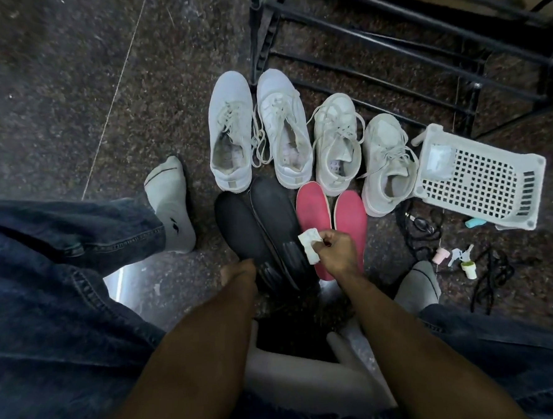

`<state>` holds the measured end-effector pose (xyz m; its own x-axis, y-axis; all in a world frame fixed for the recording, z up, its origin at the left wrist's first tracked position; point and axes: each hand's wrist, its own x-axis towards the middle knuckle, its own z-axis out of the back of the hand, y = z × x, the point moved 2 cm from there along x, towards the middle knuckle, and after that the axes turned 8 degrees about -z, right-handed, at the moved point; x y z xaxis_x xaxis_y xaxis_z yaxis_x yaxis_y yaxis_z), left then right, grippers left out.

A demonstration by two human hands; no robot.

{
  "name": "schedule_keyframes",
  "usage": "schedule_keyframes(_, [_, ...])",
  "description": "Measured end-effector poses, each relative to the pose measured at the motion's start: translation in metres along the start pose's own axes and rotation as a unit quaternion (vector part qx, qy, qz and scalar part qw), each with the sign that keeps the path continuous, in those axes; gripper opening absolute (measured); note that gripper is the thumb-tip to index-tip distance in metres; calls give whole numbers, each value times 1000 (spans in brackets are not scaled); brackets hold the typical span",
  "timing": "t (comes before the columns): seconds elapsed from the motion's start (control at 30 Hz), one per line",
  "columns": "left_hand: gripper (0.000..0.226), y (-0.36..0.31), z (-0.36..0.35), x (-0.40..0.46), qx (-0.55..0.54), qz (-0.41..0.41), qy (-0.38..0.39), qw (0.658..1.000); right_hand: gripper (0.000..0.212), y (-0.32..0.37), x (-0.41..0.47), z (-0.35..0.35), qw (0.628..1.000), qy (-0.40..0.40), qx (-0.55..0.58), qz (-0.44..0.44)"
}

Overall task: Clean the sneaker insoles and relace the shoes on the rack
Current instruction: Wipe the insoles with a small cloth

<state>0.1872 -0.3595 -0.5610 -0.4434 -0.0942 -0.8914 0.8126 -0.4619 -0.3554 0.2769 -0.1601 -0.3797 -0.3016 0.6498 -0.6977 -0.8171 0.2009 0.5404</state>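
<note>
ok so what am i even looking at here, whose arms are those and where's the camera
No machine here: the camera sits on a person's head, looking down at their own arms and legs. They sit over a dark floor. The right hand pinches a small white wipe in its fingers over two black insoles. The left hand touches the near end of those insoles. Beside them lie two pink insoles, four white sneakers, a white basket tipped on its side, and the black shoe rack behind.
</note>
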Motion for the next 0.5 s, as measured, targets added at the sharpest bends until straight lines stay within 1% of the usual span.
schedule_keyframes(0.03, [41,-11,2,-15,16,-7,-10,1000,15,1,0,0,1000,1,-1,0])
schedule_keyframes(0.1, [56,-25,12,-40,17,9,-75,997,15,6,-2,0,1000,11,-7,1])
schedule_keyframes(0.13, [60,-21,12,-30,11,-35,-111,993,17,10,-4,0,1000,18,-9,5])
schedule_keyframes(0.2, [64,-46,17,-85,28,-57,-129,990,22,17,-6,-1,999,33,-7,12])
schedule_keyframes(0.23, [61,-71,22,-140,25,-81,-133,987,23,20,-8,-1,999,44,-3,13])
schedule_keyframes(0.27, [55,-81,23,-170,14,-100,-138,985,24,24,-11,-2,998,55,2,19])
schedule_keyframes(0.33, [43,-92,24,-209,10,-137,-165,977,27,30,-14,-2,997,73,7,33])
schedule_keyframes(0.4, [29,-97,26,-224,-1,-176,-181,968,30,40,-22,2,995,84,17,52])
schedule_keyframes(0.47, [16,-113,25,-237,-18,-222,-172,960,23,52,-29,9,992,95,39,71])
schedule_keyframes(0.5, [14,-119,23,-238,-37,-240,-167,956,12,56,-32,14,991,94,50,82])
